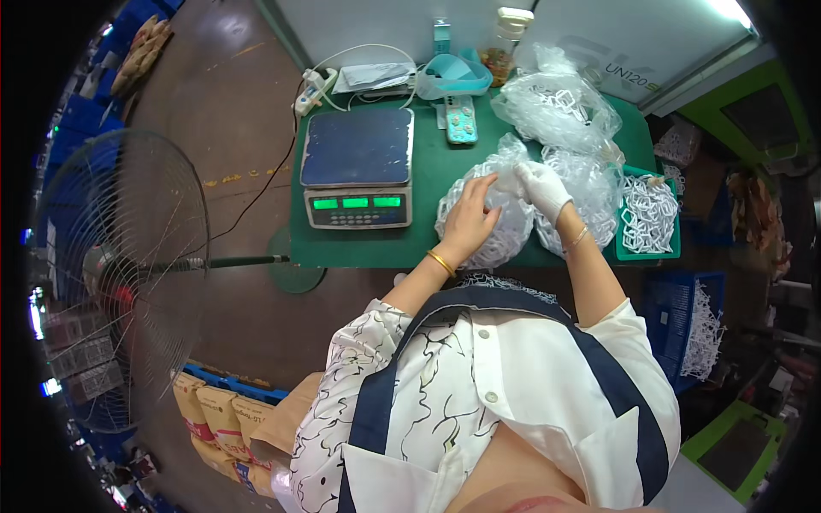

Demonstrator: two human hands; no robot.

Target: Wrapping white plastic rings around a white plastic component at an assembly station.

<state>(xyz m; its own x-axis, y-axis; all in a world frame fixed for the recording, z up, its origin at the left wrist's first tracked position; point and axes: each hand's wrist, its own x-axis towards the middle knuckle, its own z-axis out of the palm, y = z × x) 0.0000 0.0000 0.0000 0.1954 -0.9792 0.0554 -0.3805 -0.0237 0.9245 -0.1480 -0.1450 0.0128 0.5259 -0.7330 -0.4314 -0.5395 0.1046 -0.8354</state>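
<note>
A weak grip risks spilling pale pieces [496, 249] from the clear, crinkled plastic bag [506, 229] near the green table's [359, 248] front edge. The bare left hand [470, 215], fingers loosely parted, lies over it, contact unclear; the white-gloved right hand [542, 189] pinches its gathered top [513, 150].

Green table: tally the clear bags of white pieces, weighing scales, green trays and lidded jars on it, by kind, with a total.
Clear bags: 3
Weighing scale: 1
Green tray: 1
Lidded jar: 1
Total: 6
</note>
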